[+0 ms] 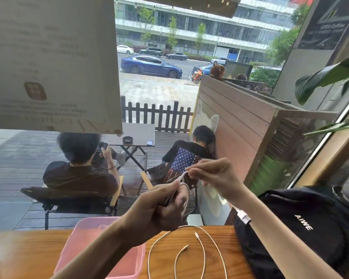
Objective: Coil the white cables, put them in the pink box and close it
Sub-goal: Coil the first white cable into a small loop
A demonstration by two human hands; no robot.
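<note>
My left hand [161,206] is raised above the wooden counter and grips a bundle of looped white cable [184,195]. My right hand [216,178] pinches the same cable's free stretch just above and to the right. One connector end [243,215] dangles below my right wrist. Another white cable [203,252] lies loose on the counter in long curves, its plug ends showing. The pink box [83,250] stands open on the counter at the left, partly behind my left forearm; I cannot see a lid.
A black backpack [302,224] sits on the counter [18,252] at the right. The counter runs along a window; outside, two people sit on chairs on a deck. A paper sign [50,63] hangs on the glass at upper left. Plant leaves [328,77] reach in from the right.
</note>
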